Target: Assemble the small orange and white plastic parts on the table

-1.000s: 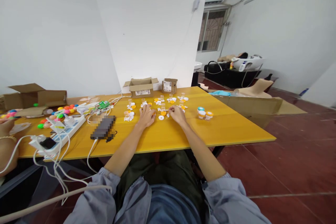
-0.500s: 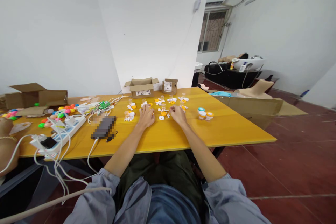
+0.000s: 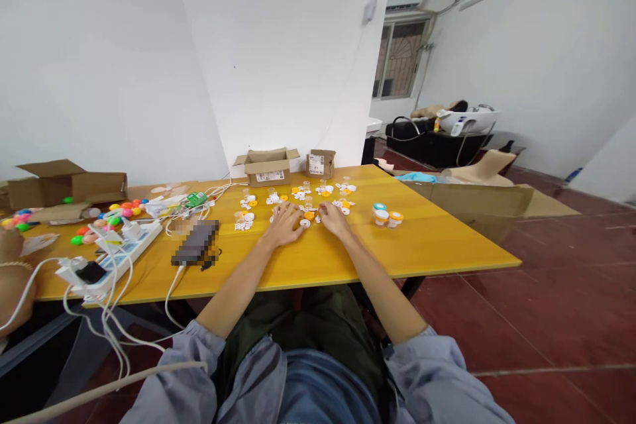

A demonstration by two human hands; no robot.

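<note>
My left hand (image 3: 285, 225) lies low over the table among small white parts, its fingers stretched forward and somewhat apart. Just right of its thumb is a white disc (image 3: 305, 223), with an orange ring-shaped piece (image 3: 309, 215) behind it. My right hand (image 3: 334, 219) is closed, fingers curled and fingertips together beside that orange piece. Whatever it holds, if anything, is too small to make out. Groups of white pieces, orange lids and clear cups (image 3: 309, 201) spread around both hands. Several lidded jars (image 3: 381, 217), with teal and orange tops, stand together to the right.
An open cardboard box (image 3: 268, 168) and a smaller carton (image 3: 320, 163) stand at the table's back edge. Leftward are a blurred dark device (image 3: 195, 244), a power strip (image 3: 124, 255) with cables, and colourful balls (image 3: 114, 218). Another person's arm (image 3: 17, 271) rests at far left.
My left hand has shifted slightly right, its fingers reaching out and its thumb now near the white disc. My right hand has moved slightly left and stays closed.
</note>
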